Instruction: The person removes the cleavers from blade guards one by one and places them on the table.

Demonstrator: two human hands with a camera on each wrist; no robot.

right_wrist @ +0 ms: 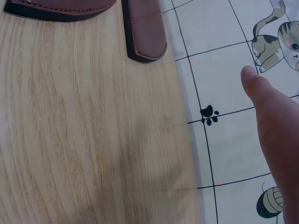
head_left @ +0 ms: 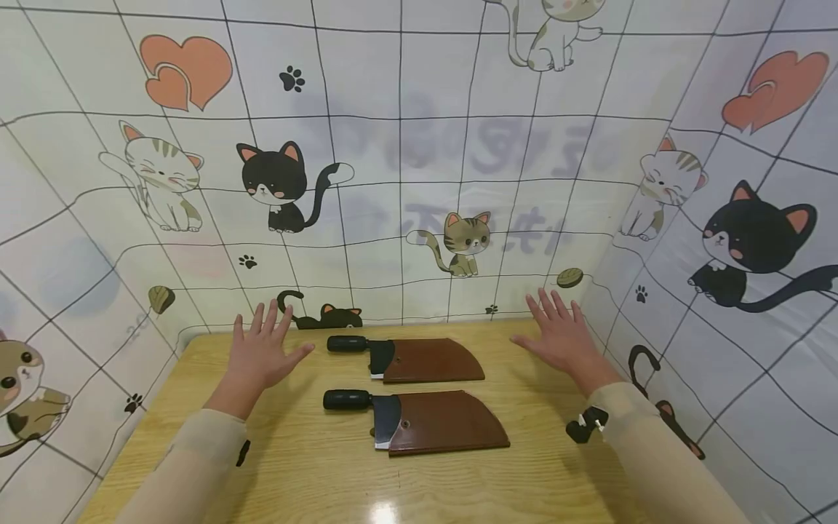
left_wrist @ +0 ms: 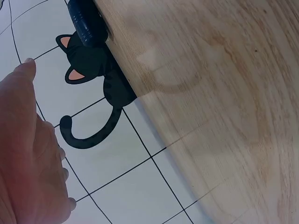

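Two cleavers in brown leather sheaths lie on the wooden table, handles to the left. The far cleaver (head_left: 432, 360) is smaller in the head view; the near cleaver (head_left: 448, 422) lies in front of it. Each has a black handle and a sheath over most of its blade. My left hand (head_left: 260, 348) is held with fingers spread, left of the far cleaver's handle (left_wrist: 88, 23), holding nothing. On the other side, my right hand (head_left: 558, 336) also has its fingers spread and holds nothing, to the right of the far sheath's tip (right_wrist: 148, 32).
A pale wooden table (head_left: 294, 473) bears both cleavers. Behind it and at both sides hangs a white cloth (head_left: 373, 160) with a black grid and printed cats, hearts and paw marks. A black device (head_left: 587, 424) sits at the right wrist.
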